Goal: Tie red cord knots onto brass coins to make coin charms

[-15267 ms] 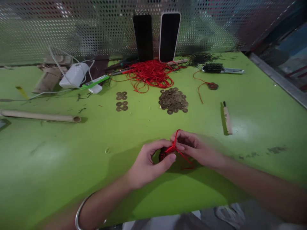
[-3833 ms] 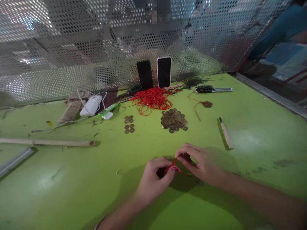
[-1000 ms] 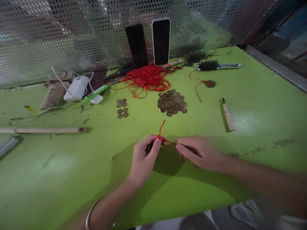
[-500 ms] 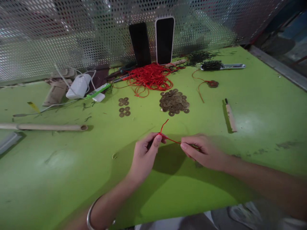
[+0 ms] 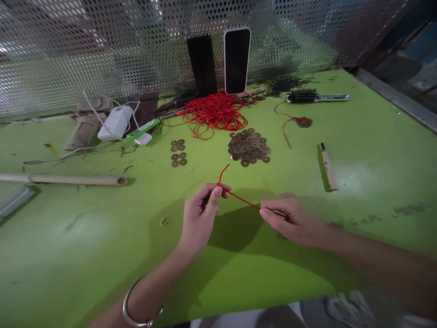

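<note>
A thin red cord (image 5: 241, 199) runs taut between my two hands just above the green table (image 5: 85, 237). My left hand (image 5: 200, 214) pinches one end, with a short tail curling up past the fingertips. My right hand (image 5: 290, 219) pinches the cord further right, fingers closed. Whatever else sits inside my left fingers is hidden. Beyond my hands lie a heap of brass coins (image 5: 248, 147) and a tangle of red cord (image 5: 215, 110).
Two small coin clusters (image 5: 178, 152) lie left of the heap. A bamboo tube (image 5: 64, 179), a white charger (image 5: 115, 122), a brush (image 5: 316, 96), a lighter (image 5: 328, 167) and a corded coin (image 5: 302, 121) are around. Two phones (image 5: 218, 61) lean on the perforated metal screen.
My hands have drawn apart over the last second, stretching the red cord longer between them. My left hand rose slightly toward the coins.
</note>
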The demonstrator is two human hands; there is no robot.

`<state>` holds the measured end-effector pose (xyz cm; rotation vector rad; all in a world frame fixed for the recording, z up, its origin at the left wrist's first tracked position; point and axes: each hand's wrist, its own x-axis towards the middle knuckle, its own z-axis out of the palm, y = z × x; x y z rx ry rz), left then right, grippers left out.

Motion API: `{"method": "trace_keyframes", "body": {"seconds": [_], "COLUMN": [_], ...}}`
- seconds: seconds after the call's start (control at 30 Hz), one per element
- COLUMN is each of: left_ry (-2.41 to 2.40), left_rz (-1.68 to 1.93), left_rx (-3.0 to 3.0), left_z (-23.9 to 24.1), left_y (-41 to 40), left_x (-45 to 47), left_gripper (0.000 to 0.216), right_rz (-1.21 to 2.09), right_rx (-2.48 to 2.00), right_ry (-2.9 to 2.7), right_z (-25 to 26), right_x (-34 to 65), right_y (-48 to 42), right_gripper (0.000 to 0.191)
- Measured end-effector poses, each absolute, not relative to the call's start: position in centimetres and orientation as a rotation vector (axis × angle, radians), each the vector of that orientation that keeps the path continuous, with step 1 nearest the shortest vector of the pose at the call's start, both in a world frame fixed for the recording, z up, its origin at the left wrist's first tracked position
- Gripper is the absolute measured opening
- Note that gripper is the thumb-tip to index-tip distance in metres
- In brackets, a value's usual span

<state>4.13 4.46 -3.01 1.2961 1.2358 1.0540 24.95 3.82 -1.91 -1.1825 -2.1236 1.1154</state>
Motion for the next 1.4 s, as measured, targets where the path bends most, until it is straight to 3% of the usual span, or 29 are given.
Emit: {"method": "trace_keyframes", "body": {"seconds": [0.57, 0.83, 1.1, 1.4], "left_ry": [1.22, 1.024, 0.881, 0.747], "left_rz": [1.183, 1.062, 0.825, 0.749], "left_rx": [1.434, 1.456, 1.46, 1.408], "left_z": [-2.8, -2.7, -2.4, -2.2], "left_y": [4.4, 3.8, 3.3, 3.4], "left_x": [4.2, 4.1, 4.4, 4.6], "left_gripper": [0.017, 0.024, 0.029, 0.026], "right_rz": [0.981, 1.363, 1.322, 1.628], "right_rx": [-1.064, -1.002, -1.133, -1.137], "right_ry": [-2.162, -1.863, -1.749, -1.578], "right_z": [-1.8, -1.8, -2.5, -2.9], "right_x": [24.9, 24.8, 24.6, 24.1], "right_y": [3.9, 3.7, 3.6, 3.8], "right_gripper": [0.032, 0.024, 0.024, 0.02]}}
